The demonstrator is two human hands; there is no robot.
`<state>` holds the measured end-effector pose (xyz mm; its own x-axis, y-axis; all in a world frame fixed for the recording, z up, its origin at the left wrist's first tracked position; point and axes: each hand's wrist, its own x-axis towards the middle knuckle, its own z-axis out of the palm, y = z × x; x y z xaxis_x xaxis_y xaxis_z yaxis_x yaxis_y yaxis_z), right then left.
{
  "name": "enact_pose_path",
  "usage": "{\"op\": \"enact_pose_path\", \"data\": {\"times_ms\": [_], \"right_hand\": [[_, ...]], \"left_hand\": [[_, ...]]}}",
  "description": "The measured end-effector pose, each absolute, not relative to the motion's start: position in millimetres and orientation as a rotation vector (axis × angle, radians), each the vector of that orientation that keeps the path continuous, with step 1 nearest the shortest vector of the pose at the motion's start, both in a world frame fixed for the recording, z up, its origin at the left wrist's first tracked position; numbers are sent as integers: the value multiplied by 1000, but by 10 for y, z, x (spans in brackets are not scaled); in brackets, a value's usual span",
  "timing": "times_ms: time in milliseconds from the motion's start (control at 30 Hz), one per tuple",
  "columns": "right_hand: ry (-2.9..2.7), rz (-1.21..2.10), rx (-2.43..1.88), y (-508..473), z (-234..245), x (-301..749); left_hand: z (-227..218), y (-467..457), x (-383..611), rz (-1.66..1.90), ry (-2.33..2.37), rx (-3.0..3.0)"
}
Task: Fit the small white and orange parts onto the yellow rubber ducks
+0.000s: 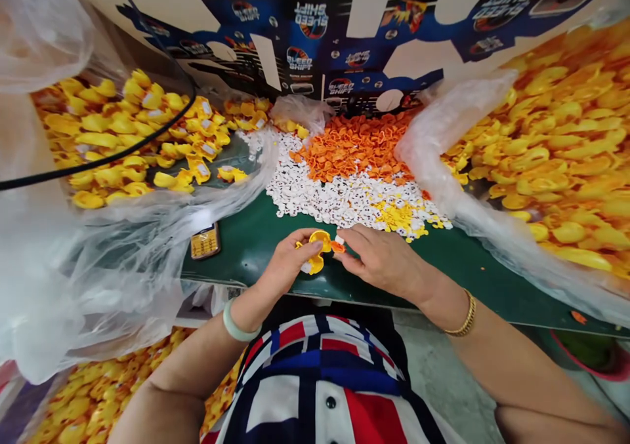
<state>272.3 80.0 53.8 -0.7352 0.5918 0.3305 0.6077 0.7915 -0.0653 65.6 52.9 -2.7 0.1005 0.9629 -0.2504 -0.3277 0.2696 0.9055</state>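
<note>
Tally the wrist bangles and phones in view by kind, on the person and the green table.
Pale green bangle: 1
Gold bracelet: 1
Mobile phone: 1
Total: 3

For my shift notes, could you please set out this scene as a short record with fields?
Left hand: holds a yellow toy duck
Right hand: pinches an orange bill piece beside the duck
Surface: green work table
Loose on table: orange bills, white dotted pieces
Also on table: keypad phone
Alongside: plastic bags of yellow ducks
</note>
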Motion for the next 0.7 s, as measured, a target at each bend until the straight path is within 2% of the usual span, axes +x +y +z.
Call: {"op": "enact_pose_path", "data": {"times_ms": [167, 467, 700], "right_hand": [[-2733, -88, -981, 752, 467, 2659], [-2562, 339, -955, 785, 101, 2733], [-2549, 332, -795, 661, -77, 2766]], "left_hand": [[-2, 483, 761, 1098, 1105, 817], [-64, 440, 781, 1045, 893, 610], [-39, 343, 768, 985, 971, 604]]}}
